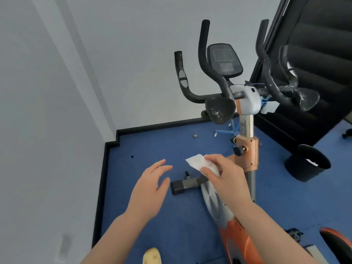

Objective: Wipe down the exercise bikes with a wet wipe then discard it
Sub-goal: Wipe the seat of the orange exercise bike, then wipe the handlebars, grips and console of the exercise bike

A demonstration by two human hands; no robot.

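- Right hand pinches the wet wipe: thumb and fingers are clamped on its near corner, and the free end sticks out away from the bike post.
- Left hand holds nothing. Its fingers are straight and slightly apart, palm down, beside the wipe on the side away from the post and not touching it.
- The wipe hangs in the air above the bike's front floor bar, just beside the orange clamp on the post, and isn't on any bike surface.
- Exercise bike is dead ahead. The handlebars and console sit above and beyond the wipe, with the crossbar's long axis running side to side over the post.
- The pads and bar ends beyond the post carry white dusty marks, so I judge wiping is barely started, if at all.
- Key relation: the right hand has the wipe and is closer to the post and crossbar. I'd lift it up and forward, then sweep along the bar axis.
- The left hand is the nearer one to the grip on its own side, so I'd use it to steady the bar.
- Black bin sits on the blue floor on the far side of the post from the left hand. It's the likely discard spot, on the right hand's side.
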